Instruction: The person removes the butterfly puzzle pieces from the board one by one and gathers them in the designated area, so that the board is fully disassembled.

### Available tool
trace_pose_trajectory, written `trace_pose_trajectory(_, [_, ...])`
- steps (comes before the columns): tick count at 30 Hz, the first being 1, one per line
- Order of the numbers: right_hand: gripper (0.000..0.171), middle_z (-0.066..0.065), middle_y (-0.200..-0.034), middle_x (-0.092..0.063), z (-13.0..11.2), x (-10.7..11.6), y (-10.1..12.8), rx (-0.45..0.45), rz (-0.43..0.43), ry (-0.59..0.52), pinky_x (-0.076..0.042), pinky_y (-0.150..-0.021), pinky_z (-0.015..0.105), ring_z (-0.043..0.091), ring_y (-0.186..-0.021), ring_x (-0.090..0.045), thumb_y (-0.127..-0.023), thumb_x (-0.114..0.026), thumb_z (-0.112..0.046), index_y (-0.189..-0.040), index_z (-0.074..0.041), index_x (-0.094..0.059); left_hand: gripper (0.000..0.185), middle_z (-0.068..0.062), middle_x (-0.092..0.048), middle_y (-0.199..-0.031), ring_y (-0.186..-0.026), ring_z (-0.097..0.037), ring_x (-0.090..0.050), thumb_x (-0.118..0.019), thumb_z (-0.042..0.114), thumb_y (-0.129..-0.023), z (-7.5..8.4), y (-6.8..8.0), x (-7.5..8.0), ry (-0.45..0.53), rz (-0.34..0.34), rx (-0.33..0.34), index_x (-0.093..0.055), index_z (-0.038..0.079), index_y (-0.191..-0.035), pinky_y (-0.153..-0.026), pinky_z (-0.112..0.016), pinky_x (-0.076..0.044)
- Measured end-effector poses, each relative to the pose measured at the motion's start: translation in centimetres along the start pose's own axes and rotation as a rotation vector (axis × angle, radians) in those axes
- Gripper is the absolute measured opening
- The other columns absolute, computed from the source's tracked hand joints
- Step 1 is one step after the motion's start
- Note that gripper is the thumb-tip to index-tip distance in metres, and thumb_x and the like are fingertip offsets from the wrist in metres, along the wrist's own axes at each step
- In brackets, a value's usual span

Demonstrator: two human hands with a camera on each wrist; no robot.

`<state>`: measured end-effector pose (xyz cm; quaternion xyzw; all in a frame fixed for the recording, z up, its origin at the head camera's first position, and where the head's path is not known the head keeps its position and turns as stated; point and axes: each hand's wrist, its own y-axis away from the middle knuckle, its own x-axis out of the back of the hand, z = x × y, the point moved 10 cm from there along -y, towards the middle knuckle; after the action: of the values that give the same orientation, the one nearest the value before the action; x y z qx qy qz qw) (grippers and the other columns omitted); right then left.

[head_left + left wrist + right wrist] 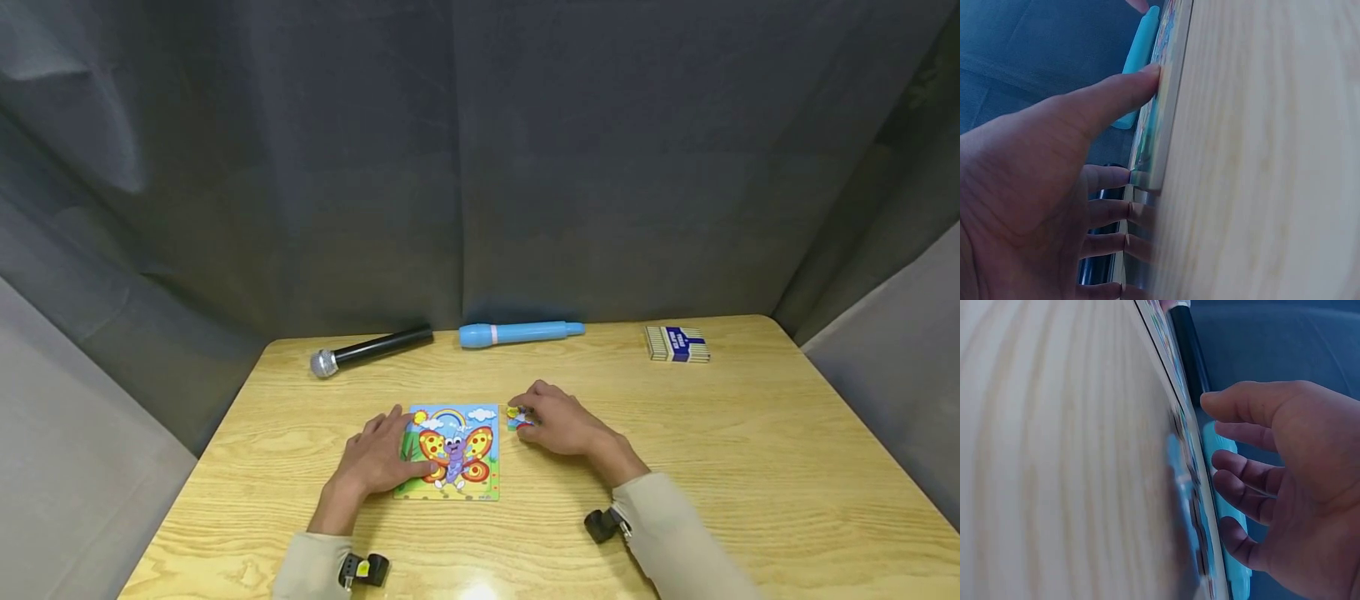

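A flat square picture board (480, 417) with a cartoon butterfly lies on the table. My left hand (378, 458) rests at its left side, thumb on the picture and the other fingers spread along the left edge. In the left wrist view those fingers (1107, 212) are nearly straight and reach the table, and the thumb presses the board (1163, 131). To the right of the board, my right hand (562, 421) is over small colourful pieces (513, 421), partly hidden by it. The right wrist view shows its fingers (1241, 469) loosely bent, apart from the pieces (1188, 481).
Along the back of the wooden table (750, 467) lie a black microphone (382, 346) with a silver head and a light blue stick-like object (525, 333) with a pale band. A striped pack (677, 343) with a blue label lies at the back right. Dark curtain (465, 167) hangs behind.
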<state>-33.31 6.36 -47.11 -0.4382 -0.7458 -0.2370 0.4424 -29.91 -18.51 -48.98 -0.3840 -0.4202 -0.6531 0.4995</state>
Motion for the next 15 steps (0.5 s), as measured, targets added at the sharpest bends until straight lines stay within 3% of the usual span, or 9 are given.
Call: trace_pose_trajectory(15, [0.035, -0.002, -0.108, -0.055, -2.5, -2.1, -1.8, -0.042, -0.016, 0.041, -0.037, -0.078, 0.036, 0.013, -0.091, -0.046, -0.089, -0.067, -0.031, -0.122, -0.019, -0.067, 0.097, -0.01, -0.026, -0.16, -0.145, -0.037, -0.026, -0.07, 0.068, -0.072, 0.0, 0.0, 0.2, 0.001, 0.009, 0.001, -0.038, 0.018, -0.15, -0.108, -0.066, -0.026])
